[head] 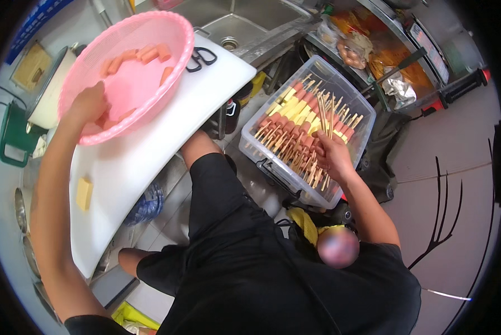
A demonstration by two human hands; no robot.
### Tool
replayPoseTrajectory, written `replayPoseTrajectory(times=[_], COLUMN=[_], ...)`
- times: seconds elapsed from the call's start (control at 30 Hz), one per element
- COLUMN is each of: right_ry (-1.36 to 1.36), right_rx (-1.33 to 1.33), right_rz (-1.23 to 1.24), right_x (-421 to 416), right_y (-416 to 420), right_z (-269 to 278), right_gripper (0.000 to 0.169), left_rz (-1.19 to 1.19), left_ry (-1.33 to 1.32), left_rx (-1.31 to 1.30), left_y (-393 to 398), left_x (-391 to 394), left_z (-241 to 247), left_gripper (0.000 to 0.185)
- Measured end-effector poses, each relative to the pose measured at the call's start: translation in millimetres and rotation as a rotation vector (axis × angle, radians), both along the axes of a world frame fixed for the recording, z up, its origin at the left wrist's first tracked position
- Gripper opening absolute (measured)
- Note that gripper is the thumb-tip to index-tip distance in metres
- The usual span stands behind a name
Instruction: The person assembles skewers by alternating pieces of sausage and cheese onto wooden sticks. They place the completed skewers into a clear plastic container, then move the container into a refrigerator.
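My left hand (92, 102) reaches into a tilted pink plastic colander basin (126, 134). Its fingers are down among short sausage pieces (149, 54), several of which lie along the basin's floor and side. Whether the fingers have closed on a piece is hidden. Over on the right, my right hand (333, 153) grips a few bare wooden skewers (326, 113) that point away from me. Beneath it is a clear plastic storage box (254, 144) filled with loaded skewers (294, 111) of sausage and pale yellow pieces.
A white cutting board (149, 155) supports the basin, black-handled scissors (201, 58) and a pale yellow block (84, 193). Behind it is a steel sink (250, 21). A metal shelf (380, 79) with bagged food borders the box. A green-handled item (13, 134) stands at left.
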State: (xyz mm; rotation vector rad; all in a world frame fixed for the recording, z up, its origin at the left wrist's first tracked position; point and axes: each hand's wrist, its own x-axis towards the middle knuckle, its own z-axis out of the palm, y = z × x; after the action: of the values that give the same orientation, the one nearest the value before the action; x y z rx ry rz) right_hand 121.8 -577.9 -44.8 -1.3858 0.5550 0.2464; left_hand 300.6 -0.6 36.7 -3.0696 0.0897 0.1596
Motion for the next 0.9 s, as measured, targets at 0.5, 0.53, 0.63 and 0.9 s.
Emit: replayPoseTrajectory(times=[0.5,0.53,0.63,0.9], right_ry=[-0.259,-0.298,-0.303,-0.2], right_rx=[0.317,0.339,0.422,0.345], right_rz=[0.784,0.857,0.877,0.964], right_x=[-51.9,-53.1,-64.0,-82.0], right_y=[222.5,234.2,268.5,311.1], right_z=[58.5,59.6,54.8,46.7], right_gripper=[0.031,0.033,0.024,0.009], left_rz=[-0.035,0.013,0.147,0.355], left_ry=[-0.021,-0.023,-0.108,-0.5], left_rx=[-2.404,-2.488,-2.646,-2.743], left_y=[-37.1,-41.6,-53.2,-60.0], left_x=[-192.4,-209.6,-248.6,-286.4], left_z=[34.1,22.9,8.8,-12.9], left_gripper=[0.042,0.042,0.04,0.04])
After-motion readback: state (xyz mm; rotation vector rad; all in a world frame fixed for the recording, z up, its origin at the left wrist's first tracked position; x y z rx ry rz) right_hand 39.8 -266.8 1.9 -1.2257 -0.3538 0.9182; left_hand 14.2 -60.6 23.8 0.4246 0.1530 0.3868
